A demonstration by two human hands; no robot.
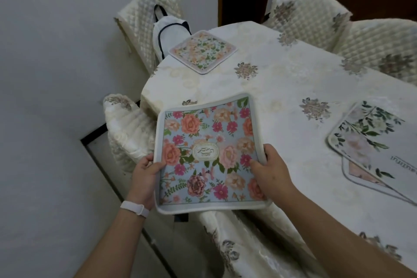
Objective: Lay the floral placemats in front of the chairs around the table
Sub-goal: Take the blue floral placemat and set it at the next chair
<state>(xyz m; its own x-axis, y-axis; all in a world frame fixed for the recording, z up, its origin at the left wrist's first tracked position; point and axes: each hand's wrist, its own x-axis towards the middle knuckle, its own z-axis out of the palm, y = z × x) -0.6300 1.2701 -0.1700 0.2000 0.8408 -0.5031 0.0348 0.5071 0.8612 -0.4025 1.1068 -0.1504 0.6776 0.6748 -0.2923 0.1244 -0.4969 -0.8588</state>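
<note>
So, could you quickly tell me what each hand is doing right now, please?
Left hand: closed on the blue floral placemat.
Right hand: closed on the same placemat.

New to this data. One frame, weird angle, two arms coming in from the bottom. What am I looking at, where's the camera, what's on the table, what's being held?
There is no robot here. The single picture comes from a wide-angle camera worn on a person's head, looking forward and down, so the two arms entering from below are the wearer's own.

The left hand, with a pale wristband, and the right hand each grip one side of a blue floral placemat, held over the near corner of the table.

The table is covered with a cream cloth with flower motifs. A smaller pastel floral placemat already lies at the far end, in front of a chair with a quilted cover. At the right, white leafy placemats lie stacked, overlapping. More covered chairs stand along the far side.
</note>
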